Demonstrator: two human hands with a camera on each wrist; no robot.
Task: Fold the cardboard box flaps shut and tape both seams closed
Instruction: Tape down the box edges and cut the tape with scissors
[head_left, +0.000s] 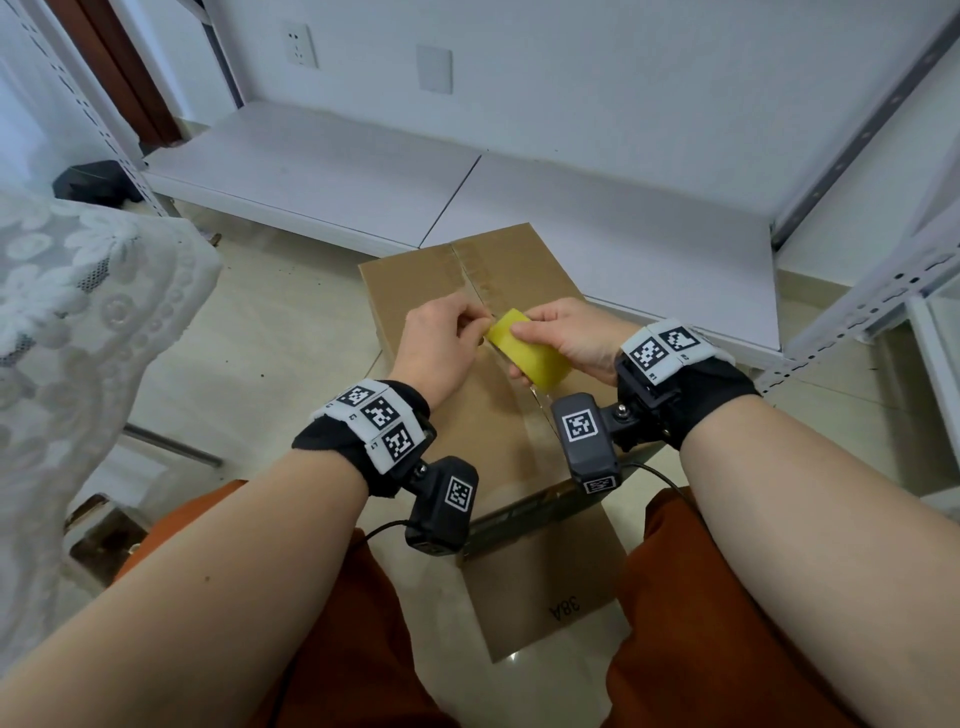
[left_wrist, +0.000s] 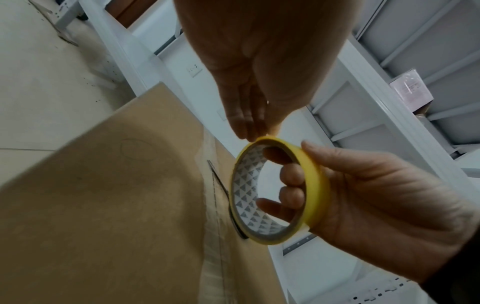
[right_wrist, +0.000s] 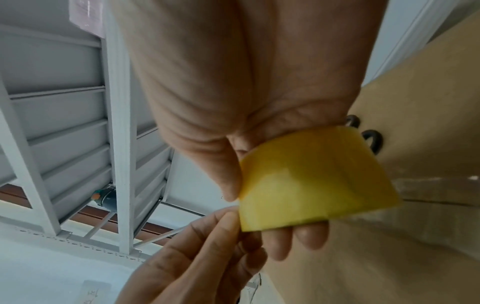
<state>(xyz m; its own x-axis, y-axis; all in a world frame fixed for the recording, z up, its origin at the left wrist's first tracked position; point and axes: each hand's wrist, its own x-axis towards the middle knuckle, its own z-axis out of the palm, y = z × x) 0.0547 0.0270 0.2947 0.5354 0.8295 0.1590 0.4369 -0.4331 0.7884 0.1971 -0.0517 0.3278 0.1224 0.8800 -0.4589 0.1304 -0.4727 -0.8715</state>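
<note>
A brown cardboard box (head_left: 415, 291) lies on the floor between my knees with its top flaps folded flat and a seam running away from me. Above the seam my right hand (head_left: 566, 338) grips a yellow tape roll (head_left: 527, 349), fingers through its core (left_wrist: 293, 179) and thumb on the outer face (right_wrist: 311, 181). My left hand (head_left: 441, 343) pinches at the roll's upper edge (left_wrist: 262, 137) with fingertips (right_wrist: 223, 224) and thumb together, at the tape's end. Old clear tape (left_wrist: 215, 257) shows along the seam.
A low white shelf board (head_left: 322, 171) and perforated metal rack uprights (head_left: 862, 312) stand just beyond the box. A white lace cloth (head_left: 78, 322) hangs at the left. Scissors handles (right_wrist: 371, 139) lie on the box under the roll. Pale floor tiles surround the box.
</note>
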